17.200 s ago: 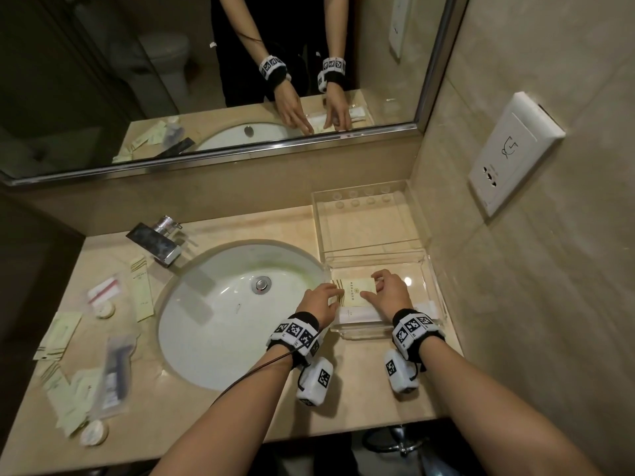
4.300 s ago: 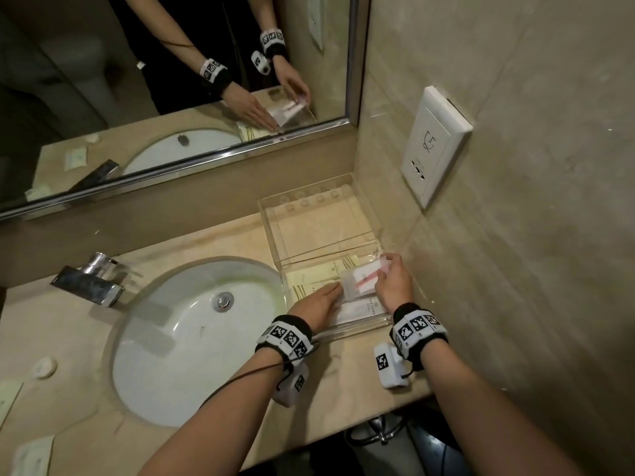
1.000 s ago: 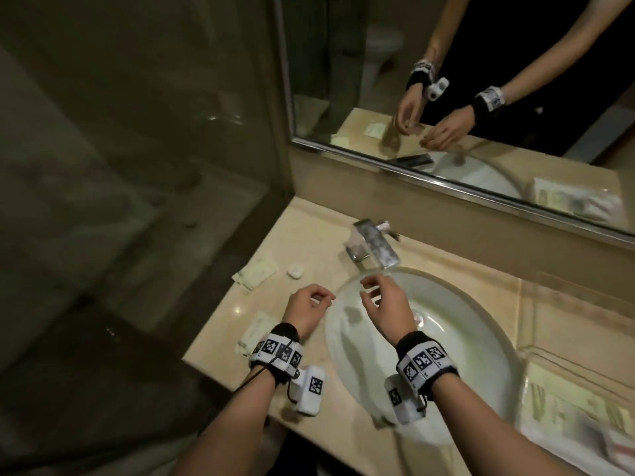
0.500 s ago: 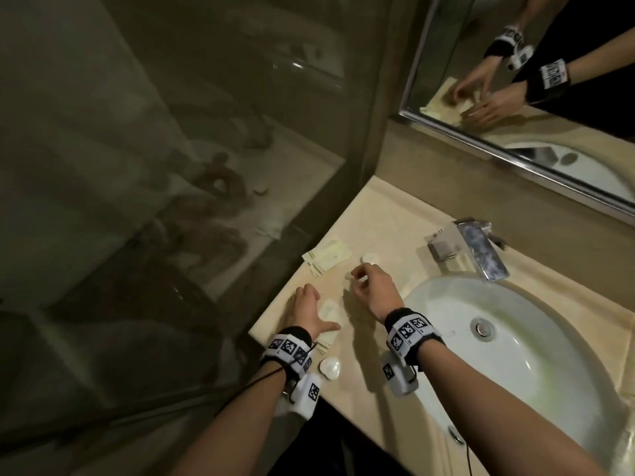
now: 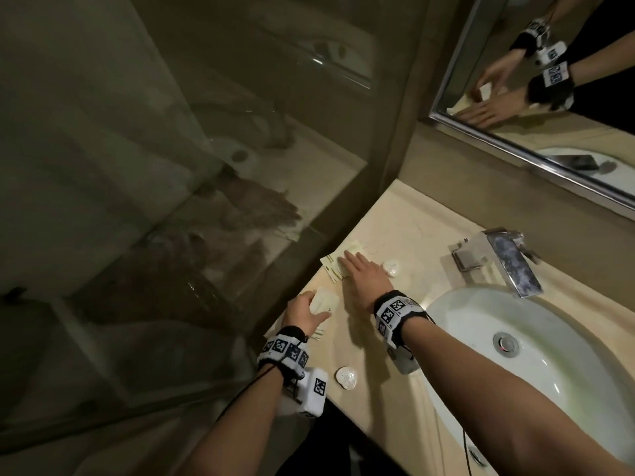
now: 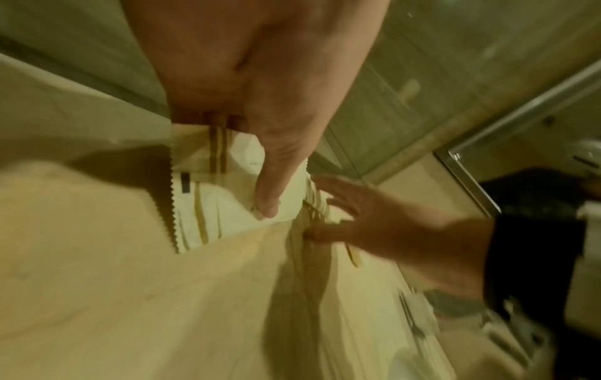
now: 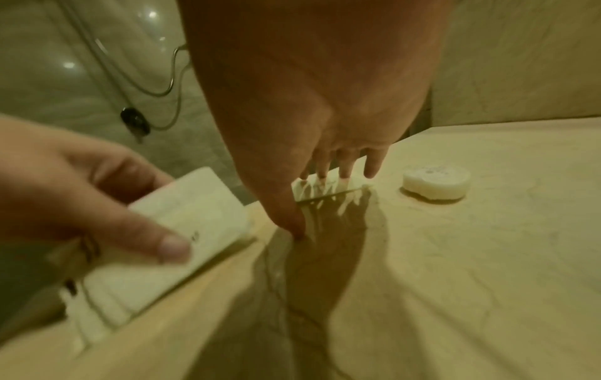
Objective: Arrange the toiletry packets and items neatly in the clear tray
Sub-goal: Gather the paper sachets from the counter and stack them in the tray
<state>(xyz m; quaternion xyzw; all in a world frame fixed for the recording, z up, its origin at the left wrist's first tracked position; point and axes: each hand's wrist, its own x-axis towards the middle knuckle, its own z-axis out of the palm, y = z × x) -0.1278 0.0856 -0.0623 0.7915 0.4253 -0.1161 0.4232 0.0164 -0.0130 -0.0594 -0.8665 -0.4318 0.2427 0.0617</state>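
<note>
At the counter's left end my left hand [image 5: 311, 305] grips a small stack of pale toiletry packets [image 5: 325, 299] with gold stripes, thumb on top [image 6: 266, 205]. My right hand [image 5: 355, 267] lies flat, fingers straight, on another pair of pale packets [image 5: 332, 269] further back; its fingertips [image 7: 344, 174] touch the packet [image 7: 325, 189] on the counter. One round white soap [image 5: 391, 268] sits just right of that hand, and a second round soap [image 5: 346, 376] lies near the front edge. The clear tray is out of view.
A glass shower partition [image 5: 206, 166] rises right at the counter's left edge. The white sink basin [image 5: 536, 365] and chrome faucet [image 5: 505, 262] lie to the right. A mirror [image 5: 549, 97] runs along the back wall.
My left hand has picked up the near packets it was touching. My right hand has left the round soap and stretched forward, flat, onto the far packets.
</note>
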